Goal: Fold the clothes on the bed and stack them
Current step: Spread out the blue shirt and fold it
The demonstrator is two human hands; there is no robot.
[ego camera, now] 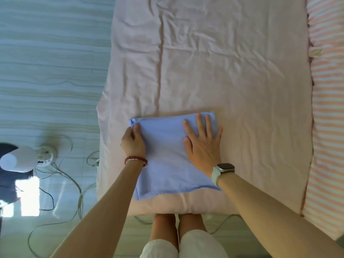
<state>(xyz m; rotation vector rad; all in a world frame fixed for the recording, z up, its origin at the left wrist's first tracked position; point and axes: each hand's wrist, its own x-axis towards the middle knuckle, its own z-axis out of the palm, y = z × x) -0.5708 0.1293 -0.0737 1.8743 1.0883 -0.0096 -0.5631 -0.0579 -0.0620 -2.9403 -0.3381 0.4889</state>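
Two hands on folded blue cloth [167, 155]: left hand [133, 141] pinching its corner, right hand [202, 144] flat.

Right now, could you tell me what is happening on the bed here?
A person stands at the edge of the bed with a light blue garment, already folded into a rectangle, lying on the pink sheet. The left hand grips the garment's far left corner, thumb on top. The right hand lies flat on it, fingers spread. No other folded clothes or stack are in view. A fan and cables lie on the floor to the left.
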